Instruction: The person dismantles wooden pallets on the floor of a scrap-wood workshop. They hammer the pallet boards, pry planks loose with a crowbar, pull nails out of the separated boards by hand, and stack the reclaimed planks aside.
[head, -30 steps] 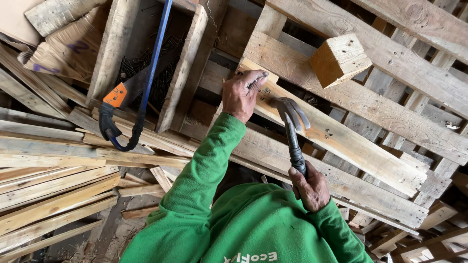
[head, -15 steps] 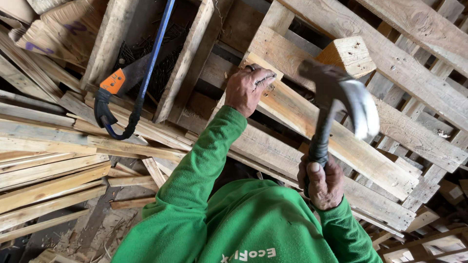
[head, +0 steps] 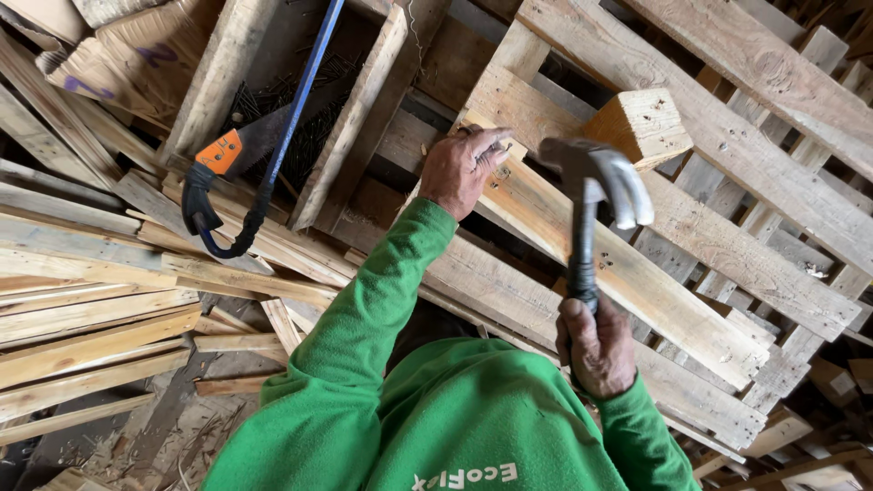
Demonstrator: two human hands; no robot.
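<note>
The steel claw hammer with a dark handle (head: 587, 195) stands almost upright in the middle right of the view, its grey head raised above the long pale wooden plank (head: 627, 273) that lies slanted across the wooden pallet (head: 746, 136). The hammer head is in the air, just beside a small square block of light wood (head: 641, 123) that sits on the pallet, and it does not touch the plank. The right hand (head: 596, 350) holds the lower end of the handle; its fingers are closed tight around the grip. The left hand (head: 464, 168) rests on the upper end of the same plank, near the hammer head. Its fingers are bent and pressed close together at the plank's edge; whether they pinch something small there, I cannot tell. Both arms wear sleeves of a bright green fleece sweater (head: 455, 409), which fills the lower middle of the view.

To the left, a hand saw with an orange and black handle (head: 223, 159) leans on a wooden frame, and a thin blue metal bar (head: 300, 95) crosses over it. Further left and lower, many loose pale wooden slats (head: 91, 318) lie stacked, with wood chips on the ground under them.
</note>
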